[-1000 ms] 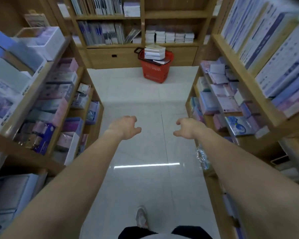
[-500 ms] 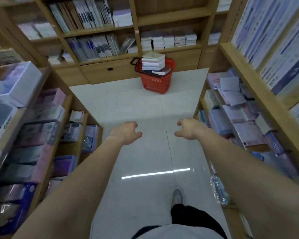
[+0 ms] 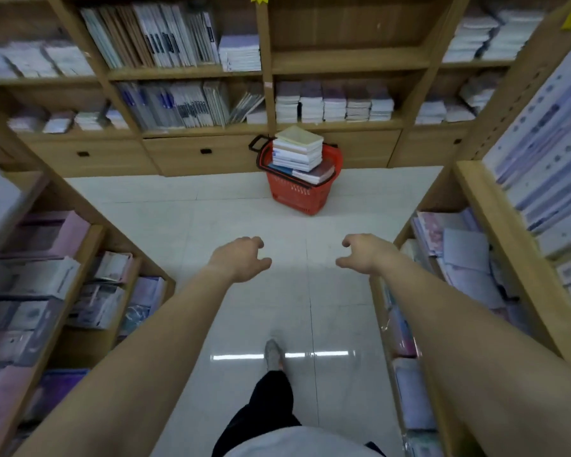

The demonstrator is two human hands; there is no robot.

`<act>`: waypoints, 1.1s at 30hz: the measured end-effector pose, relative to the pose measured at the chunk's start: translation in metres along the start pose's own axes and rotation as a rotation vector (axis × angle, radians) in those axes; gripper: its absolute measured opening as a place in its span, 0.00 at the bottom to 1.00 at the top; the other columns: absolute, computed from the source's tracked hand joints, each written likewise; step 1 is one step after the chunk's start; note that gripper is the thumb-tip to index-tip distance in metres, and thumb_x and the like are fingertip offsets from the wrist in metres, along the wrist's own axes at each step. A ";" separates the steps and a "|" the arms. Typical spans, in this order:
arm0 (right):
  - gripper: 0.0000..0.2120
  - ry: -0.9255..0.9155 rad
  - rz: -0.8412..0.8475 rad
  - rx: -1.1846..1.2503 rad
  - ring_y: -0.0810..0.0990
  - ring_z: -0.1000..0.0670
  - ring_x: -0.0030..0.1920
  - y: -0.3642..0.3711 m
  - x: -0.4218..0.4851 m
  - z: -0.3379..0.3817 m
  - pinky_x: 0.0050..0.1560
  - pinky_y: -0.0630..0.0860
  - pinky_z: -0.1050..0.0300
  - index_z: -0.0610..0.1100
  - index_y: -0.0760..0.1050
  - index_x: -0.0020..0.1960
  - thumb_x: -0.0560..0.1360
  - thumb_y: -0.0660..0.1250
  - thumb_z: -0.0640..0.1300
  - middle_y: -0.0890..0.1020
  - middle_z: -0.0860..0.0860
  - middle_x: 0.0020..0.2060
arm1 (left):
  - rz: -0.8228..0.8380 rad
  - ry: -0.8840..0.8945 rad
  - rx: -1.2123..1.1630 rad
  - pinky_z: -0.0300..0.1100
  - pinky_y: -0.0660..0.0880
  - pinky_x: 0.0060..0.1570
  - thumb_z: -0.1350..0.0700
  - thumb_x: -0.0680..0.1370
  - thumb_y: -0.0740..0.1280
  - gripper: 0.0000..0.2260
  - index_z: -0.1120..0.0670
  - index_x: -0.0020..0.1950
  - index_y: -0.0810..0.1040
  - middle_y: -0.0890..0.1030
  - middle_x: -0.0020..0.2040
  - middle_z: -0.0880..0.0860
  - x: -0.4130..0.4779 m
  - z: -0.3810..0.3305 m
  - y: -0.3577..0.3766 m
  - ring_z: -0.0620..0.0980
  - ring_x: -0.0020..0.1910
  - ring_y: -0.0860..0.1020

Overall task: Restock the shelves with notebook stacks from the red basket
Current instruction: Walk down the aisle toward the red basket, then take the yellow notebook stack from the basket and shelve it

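Note:
A red basket (image 3: 296,196) stands on the white floor in front of the back wall's wooden shelves. A tall stack of notebooks (image 3: 298,150) rises out of it, with more notebooks (image 3: 315,173) lying flat beneath. My left hand (image 3: 241,258) and my right hand (image 3: 365,252) are stretched out ahead of me over the aisle, fingers loosely curled, holding nothing. Both hands are well short of the basket.
Wooden shelves (image 3: 89,258) full of packaged stationery line the aisle on the left, and more shelves (image 3: 475,245) with notebooks line it on the right. The back shelf (image 3: 337,102) carries rows of small notebook stacks. My foot (image 3: 273,352) steps on the tiled floor.
I have walked down the aisle towards the basket, which now looks nearer and larger. My hands stay outstretched and hold nothing.

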State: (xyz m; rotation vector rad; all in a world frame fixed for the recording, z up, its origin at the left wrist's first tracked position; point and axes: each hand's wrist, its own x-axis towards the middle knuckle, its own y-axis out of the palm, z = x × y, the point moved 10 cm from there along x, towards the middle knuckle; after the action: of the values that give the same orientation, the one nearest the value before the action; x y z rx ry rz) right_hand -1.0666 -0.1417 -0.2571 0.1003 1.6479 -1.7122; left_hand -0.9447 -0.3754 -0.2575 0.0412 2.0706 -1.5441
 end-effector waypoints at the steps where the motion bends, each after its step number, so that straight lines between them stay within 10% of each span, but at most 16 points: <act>1: 0.33 0.007 0.002 0.000 0.73 0.44 0.69 -0.010 0.021 0.002 0.66 0.73 0.46 0.48 0.66 0.77 0.76 0.67 0.61 0.72 0.46 0.73 | 0.001 0.005 -0.002 0.52 0.74 0.62 0.40 0.79 0.63 0.27 0.51 0.74 0.69 0.75 0.69 0.53 0.023 0.003 -0.009 0.54 0.65 0.75; 33: 0.26 0.067 0.074 0.170 0.74 0.43 0.67 -0.373 0.556 -0.083 0.65 0.72 0.51 0.48 0.70 0.73 0.78 0.67 0.55 0.76 0.45 0.69 | 0.106 -0.008 -0.096 0.46 0.71 0.54 0.42 0.79 0.65 0.23 0.55 0.68 0.74 0.77 0.64 0.57 0.633 -0.051 -0.266 0.56 0.61 0.76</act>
State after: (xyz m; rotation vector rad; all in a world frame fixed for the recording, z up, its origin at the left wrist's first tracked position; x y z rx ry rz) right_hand -1.7064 -0.3558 -0.2566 0.2988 1.5247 -1.8068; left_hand -1.5919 -0.6057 -0.2950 0.1076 2.0982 -1.3786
